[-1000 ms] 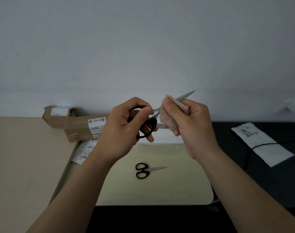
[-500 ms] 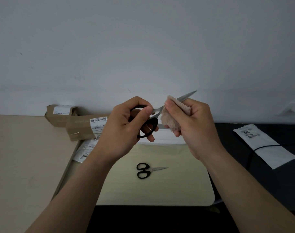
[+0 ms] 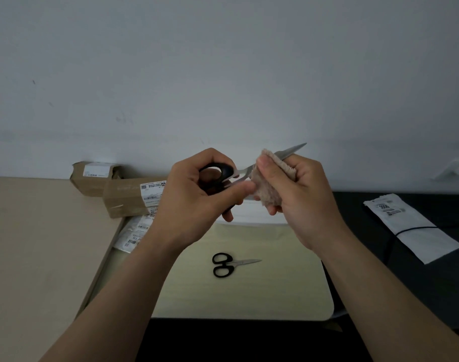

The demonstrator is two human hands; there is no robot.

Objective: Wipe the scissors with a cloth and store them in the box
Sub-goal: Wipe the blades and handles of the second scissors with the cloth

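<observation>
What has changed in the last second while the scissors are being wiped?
The left hand shifted its grip on the scissors: its thumb slid down and right toward the cloth, uncovering the upper handle loop. The right hand keeps the cloth pinched round the blades at about the same spot. The small scissors lying below and the cardboard boxes have not moved.

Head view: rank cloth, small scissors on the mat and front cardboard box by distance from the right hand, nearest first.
1. cloth, gripped in the right hand.
2. small scissors, below, on the mat.
3. front cardboard box, far left.
</observation>
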